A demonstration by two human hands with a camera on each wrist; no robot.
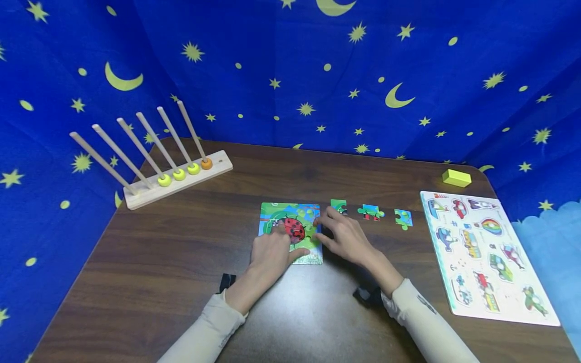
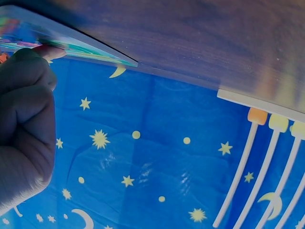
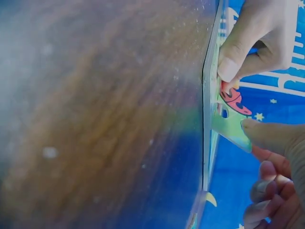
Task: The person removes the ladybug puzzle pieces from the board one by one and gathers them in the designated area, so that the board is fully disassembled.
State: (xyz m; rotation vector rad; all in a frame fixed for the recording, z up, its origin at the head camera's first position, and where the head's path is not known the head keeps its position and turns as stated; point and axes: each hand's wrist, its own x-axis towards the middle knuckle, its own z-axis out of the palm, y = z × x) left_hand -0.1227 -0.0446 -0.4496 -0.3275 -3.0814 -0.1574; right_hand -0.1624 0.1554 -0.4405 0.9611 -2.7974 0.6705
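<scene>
A ladybug jigsaw puzzle (image 1: 313, 258) lies in its square tray in the middle of the table. My left hand (image 1: 269, 252) rests on it, index finger near the ladybug's head and thumb stretched toward the lower part. From the right, my right hand (image 1: 347, 239) pinches a green puzzle piece (image 3: 231, 126) with part of the red ladybug on it. In the right wrist view that piece tilts up from the tray, its inner edge at the puzzle's surface. The left wrist view shows my left hand's knuckles bent beside the tray edge (image 2: 102, 50).
Three loose puzzle pieces, a corner one (image 1: 338, 204), a middle one (image 1: 370, 211) and a right one (image 1: 404, 219), lie beyond my right hand. A peg board (image 1: 458, 262) and yellow block (image 1: 456, 178) are at right. A wooden rod stacker (image 1: 140, 200) with beads stands far left.
</scene>
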